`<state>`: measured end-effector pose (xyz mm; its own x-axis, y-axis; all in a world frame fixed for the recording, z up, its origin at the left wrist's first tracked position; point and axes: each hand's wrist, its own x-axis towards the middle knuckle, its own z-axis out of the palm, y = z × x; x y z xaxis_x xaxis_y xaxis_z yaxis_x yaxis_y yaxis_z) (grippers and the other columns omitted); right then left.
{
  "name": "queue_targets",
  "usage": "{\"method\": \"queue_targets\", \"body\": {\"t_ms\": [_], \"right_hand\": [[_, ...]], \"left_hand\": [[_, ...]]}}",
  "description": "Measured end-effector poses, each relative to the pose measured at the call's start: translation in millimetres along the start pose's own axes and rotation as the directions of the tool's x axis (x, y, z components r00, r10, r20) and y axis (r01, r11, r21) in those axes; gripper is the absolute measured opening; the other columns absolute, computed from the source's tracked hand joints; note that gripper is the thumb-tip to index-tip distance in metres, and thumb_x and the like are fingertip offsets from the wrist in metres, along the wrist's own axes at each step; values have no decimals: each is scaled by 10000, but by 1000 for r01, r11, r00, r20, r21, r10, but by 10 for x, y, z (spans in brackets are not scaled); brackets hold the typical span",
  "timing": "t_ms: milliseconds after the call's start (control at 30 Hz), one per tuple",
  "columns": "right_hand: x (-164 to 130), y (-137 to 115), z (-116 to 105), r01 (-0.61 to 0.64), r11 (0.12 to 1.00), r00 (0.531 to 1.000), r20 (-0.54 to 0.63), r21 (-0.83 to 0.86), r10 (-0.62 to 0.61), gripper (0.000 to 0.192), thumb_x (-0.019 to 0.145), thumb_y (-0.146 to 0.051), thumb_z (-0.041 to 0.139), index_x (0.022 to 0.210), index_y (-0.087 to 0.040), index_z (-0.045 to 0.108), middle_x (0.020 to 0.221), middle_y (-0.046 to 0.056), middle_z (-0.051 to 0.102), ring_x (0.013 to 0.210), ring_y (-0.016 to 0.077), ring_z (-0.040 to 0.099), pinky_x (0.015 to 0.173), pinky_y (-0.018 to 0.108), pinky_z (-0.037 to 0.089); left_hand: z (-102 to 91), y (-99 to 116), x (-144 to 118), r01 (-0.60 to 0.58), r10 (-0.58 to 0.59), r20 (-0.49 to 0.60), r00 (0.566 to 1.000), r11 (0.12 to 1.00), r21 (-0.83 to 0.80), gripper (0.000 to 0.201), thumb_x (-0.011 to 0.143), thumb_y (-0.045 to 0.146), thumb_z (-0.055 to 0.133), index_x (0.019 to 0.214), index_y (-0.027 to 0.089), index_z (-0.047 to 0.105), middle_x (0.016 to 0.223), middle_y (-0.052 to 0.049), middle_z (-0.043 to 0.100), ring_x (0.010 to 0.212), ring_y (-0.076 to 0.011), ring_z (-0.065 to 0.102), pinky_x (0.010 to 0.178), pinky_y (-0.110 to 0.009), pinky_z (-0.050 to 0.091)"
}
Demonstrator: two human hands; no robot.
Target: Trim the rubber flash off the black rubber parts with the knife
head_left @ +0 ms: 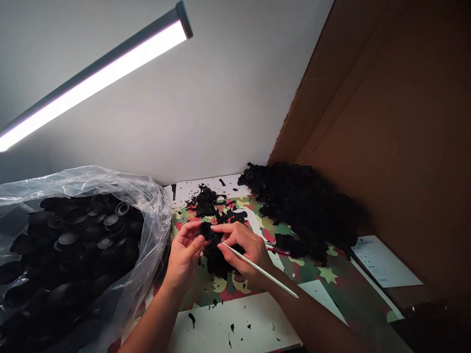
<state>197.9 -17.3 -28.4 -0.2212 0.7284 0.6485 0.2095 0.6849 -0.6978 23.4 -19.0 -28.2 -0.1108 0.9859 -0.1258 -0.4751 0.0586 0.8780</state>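
Observation:
My left hand [184, 257] is closed around a small round black rubber part [205, 230], pinched between thumb and fingers. My right hand [247, 249] grips a slim white stick-like tool [263, 271] whose thin end points back toward my right forearm. The tool's working tip is dark against the black material and hard to make out. My right index finger reaches to the edge of the rubber part. Just below both hands lies a heap of black scraps [219, 264] on a patterned red, green and yellow sheet [191, 294].
At left stands a clear plastic bag [156, 220] full of round black parts [68, 240]. A large black pile [305, 206] lies at right, by a cardboard wall [386, 147]. Small shavings [204, 198] lie behind my hands. A white card [386, 262] rests at right; a lamp [110, 73] hangs above.

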Motion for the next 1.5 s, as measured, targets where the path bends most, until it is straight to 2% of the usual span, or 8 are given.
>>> {"method": "queue_targets", "body": {"t_ms": [200, 667, 767, 900, 1067, 1200, 1333, 1500], "right_hand": [[1, 127, 81, 154, 984, 987, -24, -92, -157, 130, 947, -204, 568, 826, -248, 581, 1058, 59, 776, 809, 195, 674, 758, 377, 501], [-37, 228, 184, 235, 959, 971, 0, -157, -238, 145, 961, -179, 542, 839, -247, 580, 956, 49, 772, 806, 195, 684, 738, 360, 487], [-20, 201, 163, 154, 973, 984, -65, -169, -167, 183, 970, -178, 521, 812, -246, 583, 944, 54, 764, 804, 201, 680, 756, 368, 504], [40, 270, 67, -79, 965, 985, -167, -250, 38, 185, 965, -183, 516, 820, -240, 615, 889, 54, 741, 815, 216, 681, 768, 363, 519], [101, 330, -11, -173, 952, 973, -192, -254, 126, 156, 939, -179, 538, 826, -245, 622, 836, 43, 729, 804, 221, 685, 785, 370, 523], [124, 195, -44, -170, 984, 978, -129, -42, 164, 144, 921, -214, 585, 780, -243, 582, 933, 43, 755, 875, 218, 699, 850, 385, 527], [110, 139, -65, -172, 959, 975, -98, 226, 198, 122, 964, -233, 484, 938, -241, 602, 1154, 72, 729, 1121, 229, 667, 957, 405, 522], [27, 194, 32, -257, 964, 965, 79, 66, 252, 259, 1031, -302, 415, 1229, -241, 571, 1177, 89, 714, 1064, 227, 671, 922, 387, 523]], "left_hand": [[0, 4, -20, -2, 3, -5, 1000, 999, 47, 435, 537, 327, 956, 886, 180, 743, 907, -39, 707, 810, -163, 682, 724, -261, 602], [-50, 6, 7, -34, 36, -8, 999, 987, 159, 399, 566, 335, 940, 885, 167, 769, 866, -45, 733, 771, -153, 674, 707, -243, 565], [-72, -15, 4, -71, 70, 12, 997, 982, 175, 380, 573, 340, 936, 866, 165, 768, 854, -55, 746, 775, -174, 692, 717, -269, 577], [-64, -45, -25, -138, 133, 39, 990, 979, 149, 373, 579, 328, 935, 878, 179, 770, 910, -64, 768, 857, -194, 713, 774, -279, 583], [-5, -30, -47, -7, 2, 83, 997, 998, 65, 378, 559, 338, 945, 850, 185, 758, 937, -70, 770, 856, -212, 719, 772, -330, 608], [13, 17, -51, 10, -14, 112, 994, 999, 39, 371, 620, 336, 918, 931, 216, 756, 971, -58, 760, 878, -195, 710, 747, -289, 601], [8, 25, -42, -13, 7, 122, 993, 999, 49, 379, 641, 340, 906, 974, 229, 764, 993, -61, 759, 923, -205, 701, 770, -290, 587], [-65, -58, 1, -137, 113, 149, 982, 977, 164, 343, 690, 335, 874, 992, 209, 770, 1050, -84, 759, 1021, -236, 689, 902, -322, 539]]}}
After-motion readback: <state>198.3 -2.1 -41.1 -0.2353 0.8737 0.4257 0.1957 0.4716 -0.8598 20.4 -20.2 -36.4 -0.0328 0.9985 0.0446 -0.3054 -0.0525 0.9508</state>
